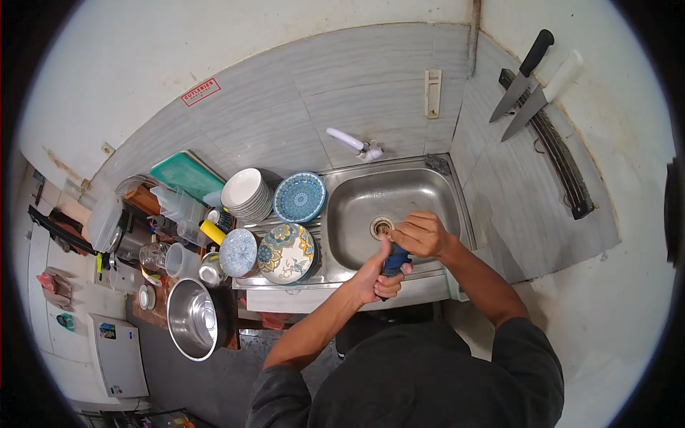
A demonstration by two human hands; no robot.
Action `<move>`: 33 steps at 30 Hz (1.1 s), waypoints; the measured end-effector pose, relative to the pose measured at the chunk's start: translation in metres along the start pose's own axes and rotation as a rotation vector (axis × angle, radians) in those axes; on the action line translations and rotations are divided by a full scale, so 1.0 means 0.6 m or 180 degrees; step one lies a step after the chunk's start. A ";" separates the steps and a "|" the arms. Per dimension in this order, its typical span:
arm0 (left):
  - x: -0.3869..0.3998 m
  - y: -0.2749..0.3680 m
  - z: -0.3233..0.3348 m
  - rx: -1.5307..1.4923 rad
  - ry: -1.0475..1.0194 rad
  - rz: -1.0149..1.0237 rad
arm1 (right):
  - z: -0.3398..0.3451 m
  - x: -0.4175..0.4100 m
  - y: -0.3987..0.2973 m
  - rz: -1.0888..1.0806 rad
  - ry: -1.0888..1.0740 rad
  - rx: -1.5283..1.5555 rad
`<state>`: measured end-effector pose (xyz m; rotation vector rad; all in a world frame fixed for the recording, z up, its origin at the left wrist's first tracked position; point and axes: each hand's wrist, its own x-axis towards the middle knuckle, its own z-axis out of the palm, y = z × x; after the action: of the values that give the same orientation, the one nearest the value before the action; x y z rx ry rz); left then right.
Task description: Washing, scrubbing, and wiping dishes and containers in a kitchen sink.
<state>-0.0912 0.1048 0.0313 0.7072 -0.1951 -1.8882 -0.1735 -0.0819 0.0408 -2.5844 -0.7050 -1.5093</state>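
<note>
Over the front edge of a stainless steel sink [348, 214], my left hand [377, 278] is closed around a dark blue cloth-like bundle [397, 259]. My right hand [423, 234] is just above it, fingers bent at the bundle's upper end; what its fingertips pinch is too small to tell. Behind both hands lies the sink drain [381, 226]. A white faucet [353, 143] stands at the sink's back edge, and a grey scouring pad [437, 163] rests at the back right corner.
Left of the sink stand stacked white bowls [247, 193], blue patterned bowls [299, 197], floral plates [286, 254] and a speckled bowl [238, 253]. Farther left are a steel basin [192, 319], plastic containers [181, 260] and a green cutting board [187, 175]. Knives [527, 115] hang on a right-wall rack [562, 166].
</note>
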 end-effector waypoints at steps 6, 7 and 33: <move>-0.020 0.028 -0.034 0.4203 0.1569 0.1208 | -0.021 0.027 0.012 0.1372 -0.1952 0.2400; -0.024 0.042 -0.016 0.5986 0.1670 0.2109 | -0.020 0.019 0.017 0.1415 -0.1944 0.2376; -0.002 -0.028 0.054 -0.0989 -0.0787 0.0683 | 0.007 0.079 0.029 -0.0298 0.0317 0.0045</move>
<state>-0.1222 0.1072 0.0505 0.2320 -0.1238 -1.7439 -0.1430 -0.0796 0.0815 -2.4783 -0.8328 -1.6397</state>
